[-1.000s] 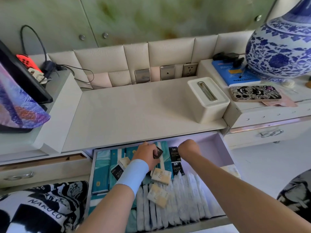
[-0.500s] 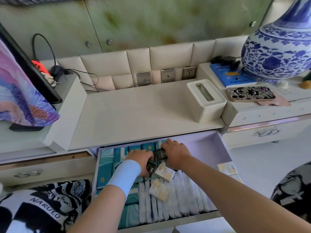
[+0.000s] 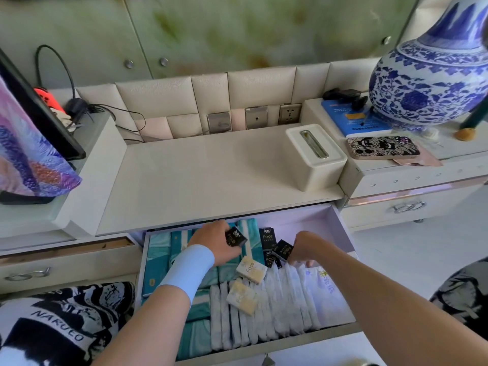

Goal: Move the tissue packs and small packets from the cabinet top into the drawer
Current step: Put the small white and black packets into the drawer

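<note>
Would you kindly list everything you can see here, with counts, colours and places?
drawer: one, white, open below the cabinet top
teal packs: several, teal, drawer's left side
white packs: a row, white, drawer's front
black packets: about four, black, drawer's back
cream packets: two, cream, drawer's middle
tissue box: one, white, cabinet top
vase: one, blue-and-white, right cabinet
phone: one, patterned case, right cabinet
left hand: holds a black packet
right hand: holds a black packet
</note>
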Action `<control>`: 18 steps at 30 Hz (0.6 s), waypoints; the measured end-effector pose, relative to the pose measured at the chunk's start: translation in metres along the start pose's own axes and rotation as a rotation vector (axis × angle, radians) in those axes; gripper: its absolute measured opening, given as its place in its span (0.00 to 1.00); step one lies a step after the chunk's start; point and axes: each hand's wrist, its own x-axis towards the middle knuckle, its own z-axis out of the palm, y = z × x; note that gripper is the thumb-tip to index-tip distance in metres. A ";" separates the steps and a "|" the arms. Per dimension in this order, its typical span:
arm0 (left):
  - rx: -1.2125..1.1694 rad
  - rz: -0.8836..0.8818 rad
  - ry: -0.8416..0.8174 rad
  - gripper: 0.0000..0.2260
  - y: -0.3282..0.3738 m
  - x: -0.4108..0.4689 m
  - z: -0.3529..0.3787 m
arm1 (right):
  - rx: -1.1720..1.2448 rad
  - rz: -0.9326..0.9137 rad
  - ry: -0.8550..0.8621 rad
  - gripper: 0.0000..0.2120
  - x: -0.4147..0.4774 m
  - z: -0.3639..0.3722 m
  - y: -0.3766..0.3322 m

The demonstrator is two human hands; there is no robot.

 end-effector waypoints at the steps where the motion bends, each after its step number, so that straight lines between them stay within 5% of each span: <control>1: -0.108 -0.007 -0.027 0.16 0.006 -0.001 -0.001 | 0.030 0.012 0.012 0.13 0.000 0.003 0.000; 5: -0.162 0.051 -0.195 0.18 0.020 -0.001 0.010 | -0.018 -0.019 0.065 0.20 0.003 0.019 -0.014; 9: -0.035 0.035 -0.329 0.18 0.015 0.001 0.019 | -0.087 -0.114 0.091 0.14 0.008 0.027 -0.031; 12: -0.115 -0.026 -0.263 0.18 0.011 0.004 0.022 | -0.167 -0.108 0.112 0.07 0.002 0.021 -0.038; 14: -0.224 -0.075 -0.153 0.19 0.013 0.007 0.019 | -0.149 -0.096 0.242 0.11 -0.005 0.011 -0.042; 16: -0.323 -0.112 -0.064 0.21 0.019 0.009 0.016 | 0.119 -0.179 0.313 0.16 -0.015 -0.001 -0.048; 18: -0.446 -0.151 -0.006 0.22 0.027 0.009 0.014 | 0.632 -0.322 0.043 0.19 -0.029 -0.012 -0.058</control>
